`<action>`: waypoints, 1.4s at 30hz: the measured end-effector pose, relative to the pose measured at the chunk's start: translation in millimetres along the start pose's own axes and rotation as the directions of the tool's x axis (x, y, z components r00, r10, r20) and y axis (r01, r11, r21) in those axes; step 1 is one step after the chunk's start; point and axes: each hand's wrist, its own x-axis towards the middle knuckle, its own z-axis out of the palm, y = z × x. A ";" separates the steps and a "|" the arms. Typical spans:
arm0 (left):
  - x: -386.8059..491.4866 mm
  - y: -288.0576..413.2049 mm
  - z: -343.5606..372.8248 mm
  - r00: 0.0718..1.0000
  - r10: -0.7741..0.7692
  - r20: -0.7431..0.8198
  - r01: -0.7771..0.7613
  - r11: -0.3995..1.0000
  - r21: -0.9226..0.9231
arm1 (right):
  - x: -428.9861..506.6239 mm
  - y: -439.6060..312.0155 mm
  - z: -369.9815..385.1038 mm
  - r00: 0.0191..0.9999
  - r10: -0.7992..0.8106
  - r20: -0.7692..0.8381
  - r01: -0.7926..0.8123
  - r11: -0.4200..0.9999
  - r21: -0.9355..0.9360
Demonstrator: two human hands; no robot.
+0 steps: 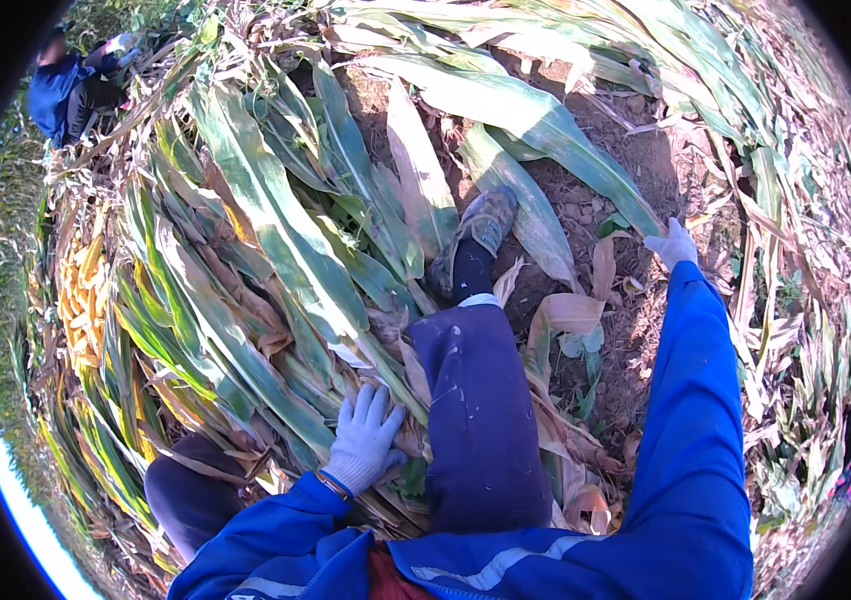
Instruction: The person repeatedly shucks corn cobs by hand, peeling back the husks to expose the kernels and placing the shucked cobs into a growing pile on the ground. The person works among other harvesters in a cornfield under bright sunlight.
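My left hand, in a white knit glove, lies palm down on a heap of cut corn stalks, its fingers apart. Long green and drying leaves fan out from the heap, away from me. Farther out on the right, my gloved right hand pinches the narrow end of a long green corn leaf. That leaf arches over bare soil towards the upper middle. Between my hands my trousered leg stretches forward, and the patterned shoe rests among the leaves.
Husked yellow corn ears are piled at the left. A person in blue crouches at the upper left. Dry soil shows between leaves, and more felled stalks cover the right side. My other knee is bent at lower left.
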 end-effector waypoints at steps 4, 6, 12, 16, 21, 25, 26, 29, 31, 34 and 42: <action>2.0 -0.2 -0.4 1.000 -0.001 0.029 0.001 1.000 0.011 | 3.6 -3.3 9.4 0.999 -0.046 0.025 0.048 0.993 -0.110; 2.9 -0.6 -0.6 1.000 -0.001 0.026 0.001 1.000 0.015 | -1.9 -7.2 7.7 0.988 -0.027 0.152 0.051 0.986 -0.159; 0.4 -1.7 0.6 1.000 0.007 -0.006 -0.007 1.000 0.011 | -71.7 -8.0 19.9 0.915 -0.283 0.287 0.182 0.926 0.331; -2.8 -3.1 4.4 0.999 0.014 -0.032 -0.014 1.000 0.000 | -142.8 -32.6 17.6 0.913 -0.301 0.276 0.086 0.803 0.590; -4.1 0.8 4.5 0.993 0.009 -0.115 -0.009 1.000 0.003 | -258.9 -78.7 -13.4 0.939 -0.343 0.023 0.284 0.813 0.508; -4.0 6.6 -16.5 0.988 -0.148 -0.041 0.129 0.945 -0.299 | -331.0 -79.2 -58.6 0.960 -0.271 0.066 0.205 0.846 0.493; -4.8 6.5 -25.7 0.973 -0.227 -0.033 0.173 0.822 -0.543 | -347.9 -76.5 -71.6 0.960 -0.273 0.058 0.200 0.820 0.536; -13.2 9.4 -57.9 0.925 -0.377 -0.039 0.150 0.458 -0.876 | -406.3 -65.8 -113.4 0.961 -0.276 -0.011 0.237 0.803 0.548; -19.5 15.4 -83.2 0.910 -0.413 -0.017 0.125 0.314 -0.941 | -448.4 -59.3 -138.6 0.958 -0.280 -0.068 0.274 0.812 0.516; -36.9 32.0 -117.5 0.964 -0.257 -0.074 -0.121 -0.175 -0.977 | -508.0 -48.9 -167.0 0.955 -0.268 -0.125 0.295 0.833 0.469; -83.9 74.6 -153.0 0.987 -0.118 -0.107 -0.156 -0.596 -0.788 | -642.6 -48.2 -176.6 0.815 -0.500 -0.294 0.554 0.821 0.139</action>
